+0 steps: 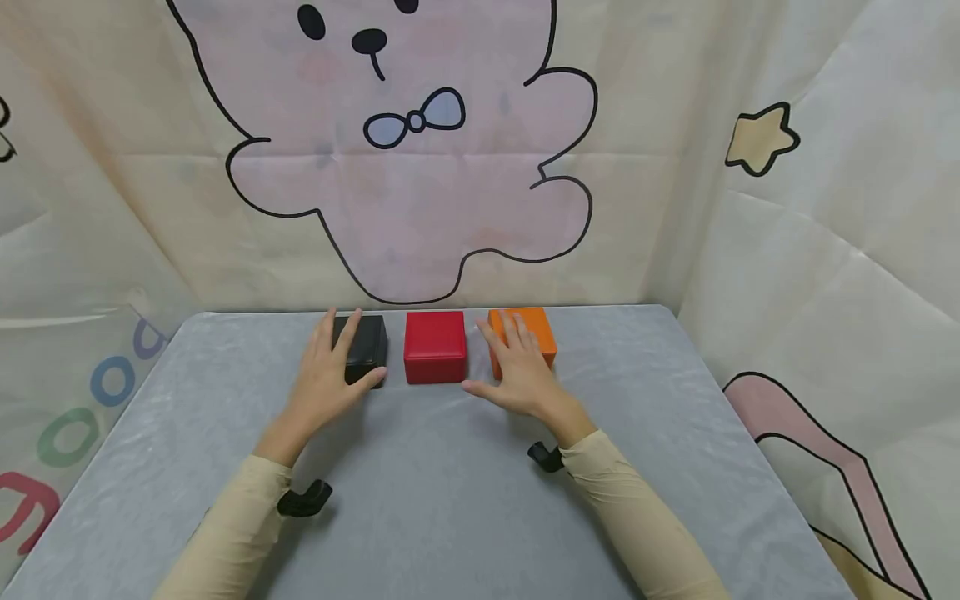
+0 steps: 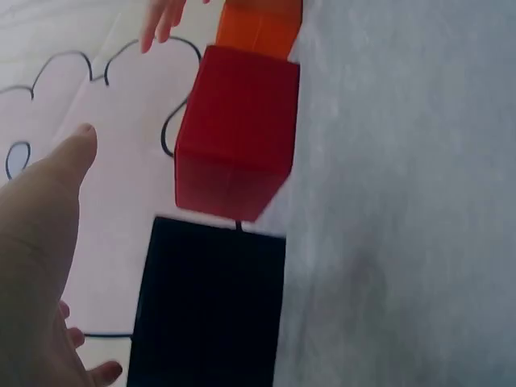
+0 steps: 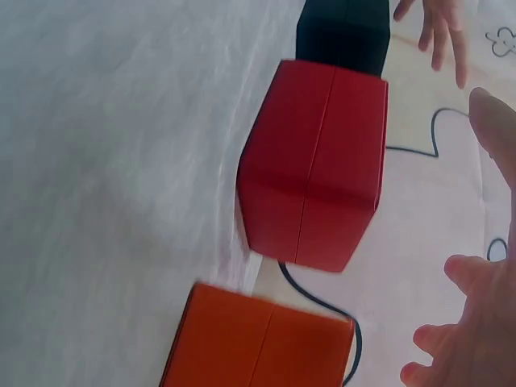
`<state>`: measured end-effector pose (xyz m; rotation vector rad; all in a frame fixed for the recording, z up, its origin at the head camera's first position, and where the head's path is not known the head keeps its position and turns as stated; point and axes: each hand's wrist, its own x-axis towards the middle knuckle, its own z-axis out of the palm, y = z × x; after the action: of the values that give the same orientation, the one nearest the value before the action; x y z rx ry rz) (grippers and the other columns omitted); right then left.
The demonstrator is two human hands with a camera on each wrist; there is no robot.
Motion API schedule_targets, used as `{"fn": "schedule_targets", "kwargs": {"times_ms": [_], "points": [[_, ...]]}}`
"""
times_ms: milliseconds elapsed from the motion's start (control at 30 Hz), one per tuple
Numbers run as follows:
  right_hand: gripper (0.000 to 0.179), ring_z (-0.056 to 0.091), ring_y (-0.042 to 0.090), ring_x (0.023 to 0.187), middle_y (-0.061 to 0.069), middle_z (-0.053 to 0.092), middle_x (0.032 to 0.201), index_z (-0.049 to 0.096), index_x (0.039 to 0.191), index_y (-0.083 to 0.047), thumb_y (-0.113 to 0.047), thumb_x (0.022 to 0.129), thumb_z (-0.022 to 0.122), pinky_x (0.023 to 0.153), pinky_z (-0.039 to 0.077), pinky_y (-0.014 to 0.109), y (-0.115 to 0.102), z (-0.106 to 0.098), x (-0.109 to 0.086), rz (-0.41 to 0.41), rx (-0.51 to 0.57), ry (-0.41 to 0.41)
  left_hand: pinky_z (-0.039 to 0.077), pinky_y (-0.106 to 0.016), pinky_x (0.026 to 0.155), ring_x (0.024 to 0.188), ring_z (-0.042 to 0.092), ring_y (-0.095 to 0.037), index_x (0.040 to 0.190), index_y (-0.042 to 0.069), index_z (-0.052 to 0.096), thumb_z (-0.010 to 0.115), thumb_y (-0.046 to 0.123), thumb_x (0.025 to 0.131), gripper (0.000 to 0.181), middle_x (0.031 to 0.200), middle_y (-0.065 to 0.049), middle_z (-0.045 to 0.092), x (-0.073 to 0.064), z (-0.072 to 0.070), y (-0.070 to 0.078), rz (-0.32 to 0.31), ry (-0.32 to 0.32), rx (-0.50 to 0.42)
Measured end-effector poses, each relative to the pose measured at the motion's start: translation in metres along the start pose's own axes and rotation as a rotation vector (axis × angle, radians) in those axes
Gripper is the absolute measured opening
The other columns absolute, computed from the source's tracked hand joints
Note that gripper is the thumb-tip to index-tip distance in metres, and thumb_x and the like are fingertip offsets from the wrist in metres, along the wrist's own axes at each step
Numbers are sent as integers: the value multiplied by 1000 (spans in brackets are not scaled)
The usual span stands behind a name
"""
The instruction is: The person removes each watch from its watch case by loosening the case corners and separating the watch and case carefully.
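Three box-shaped blocks stand in a row at the far side of the table: a black block (image 1: 367, 343), a red block (image 1: 435, 347) and an orange block (image 1: 534, 327). My left hand (image 1: 327, 373) hovers by the black block with fingers and thumb spread, overlapping its left side in the head view. Over the orange block's front left reaches my right hand (image 1: 519, 368), its fingers also spread and its thumb pointing towards the red block. Both wrist views show the hands apart from the blocks, with nothing in their grasp.
A grey cloth covers the table (image 1: 435, 500). Behind its far edge hangs a curtain (image 1: 645, 167) with a cartoon bear; more printed cloth hangs at both sides. A black wrist mount (image 1: 305, 499) sits at the left sleeve, another mount (image 1: 545, 457) at the right.
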<state>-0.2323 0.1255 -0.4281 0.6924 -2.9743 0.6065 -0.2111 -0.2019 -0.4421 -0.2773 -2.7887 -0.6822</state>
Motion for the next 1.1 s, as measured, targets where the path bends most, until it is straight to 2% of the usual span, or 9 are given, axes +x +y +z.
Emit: {"fn": "schedule_targets", "kwargs": {"times_ms": [200, 367, 467, 633, 767, 900, 967, 1100], "points": [[99, 1, 35, 159, 10, 4, 172, 13, 164, -31, -71, 85, 59, 127, 12, 58, -15, 7, 13, -46, 18, -45, 25, -78, 110, 152, 15, -50, 164, 30, 11, 77, 46, 86, 103, 169, -21, 7, -1, -3, -19, -1, 3, -109], [98, 6, 34, 158, 10, 10, 171, 17, 163, -33, -71, 84, 60, 125, 17, 60, -27, 15, 23, -86, 40, -41, 26, -80, 107, 151, 14, -53, 164, 31, 10, 78, 45, 86, 104, 169, -21, 7, -2, -7, -34, -47, -18, -164], [97, 8, 31, 158, 8, 11, 171, 16, 162, -36, -71, 83, 61, 123, 24, 61, -33, 19, 30, -78, 43, -59, 24, -81, 106, 150, 13, -55, 164, 33, 8, 78, 46, 85, 106, 169, -22, 7, -2, -10, -44, -70, -47, -197], [97, 8, 28, 158, 3, 9, 172, 15, 162, -40, -68, 83, 65, 116, 36, 61, -45, 23, 42, -64, 89, -89, 19, -80, 110, 151, 11, -55, 164, 30, 6, 81, 41, 84, 110, 168, -24, 9, -1, -13, -61, -64, -97, -282], [97, 9, 29, 158, 2, 9, 172, 15, 161, -41, -67, 83, 66, 113, 40, 61, -56, 24, 51, -72, 111, -108, 24, -74, 113, 153, 13, -50, 164, 29, 2, 82, 35, 84, 113, 169, -21, 8, 1, -14, -72, -81, -140, -383], [96, 12, 30, 157, 2, 10, 172, 16, 162, -39, -65, 84, 66, 110, 44, 60, -64, 27, 60, -87, 119, -124, 31, -70, 112, 150, 19, -52, 163, 34, -3, 82, 27, 84, 116, 169, -23, 6, 3, -14, -81, -129, -199, -485], [96, 11, 30, 158, 1, 9, 172, 15, 162, -39, -64, 85, 67, 112, 41, 60, -68, 29, 64, -97, 130, -139, 32, -70, 111, 150, 20, -53, 163, 35, -4, 82, 24, 85, 117, 169, -24, 6, 4, -14, -85, -146, -224, -516], [96, 11, 30, 158, 4, 11, 172, 15, 162, -37, -62, 86, 67, 122, 25, 60, -76, 32, 71, -127, 150, -155, 32, -70, 112, 149, 23, -54, 163, 35, -5, 82, 23, 85, 118, 168, -27, 9, 4, -14, -92, -169, -255, -540]]}}
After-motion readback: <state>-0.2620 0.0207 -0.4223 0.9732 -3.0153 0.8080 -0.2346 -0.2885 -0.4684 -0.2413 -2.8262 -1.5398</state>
